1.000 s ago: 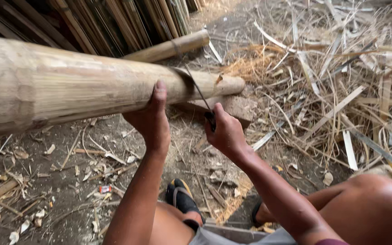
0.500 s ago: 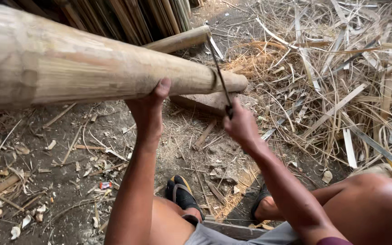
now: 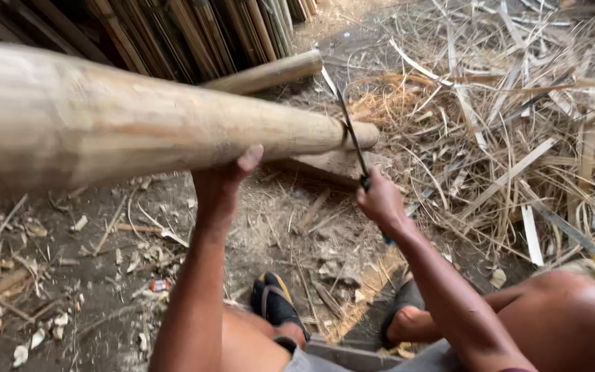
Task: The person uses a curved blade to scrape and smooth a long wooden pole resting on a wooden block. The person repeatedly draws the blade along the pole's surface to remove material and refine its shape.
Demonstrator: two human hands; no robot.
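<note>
A thick bamboo pole [image 3: 125, 127] runs across the view from the left, its far end resting on a flat block [image 3: 339, 165]. My left hand [image 3: 223, 180] grips the pole from underneath, thumb up against its side. My right hand [image 3: 379, 200] is shut on the handle of a long thin knife [image 3: 350, 131], whose blade stands upright against the pole near its far end.
A second bamboo pole [image 3: 270, 72] lies behind, and split bamboo slats [image 3: 194, 31] are stacked at the top left. Bamboo strips and shavings [image 3: 518, 138] litter the ground on the right. My feet in black sandals [image 3: 277, 303] rest on the dirt below.
The knife blade has swung up from lying low beside the pole's end to standing upright against it. My right hand has shifted to the right; my left hand keeps its grip.
</note>
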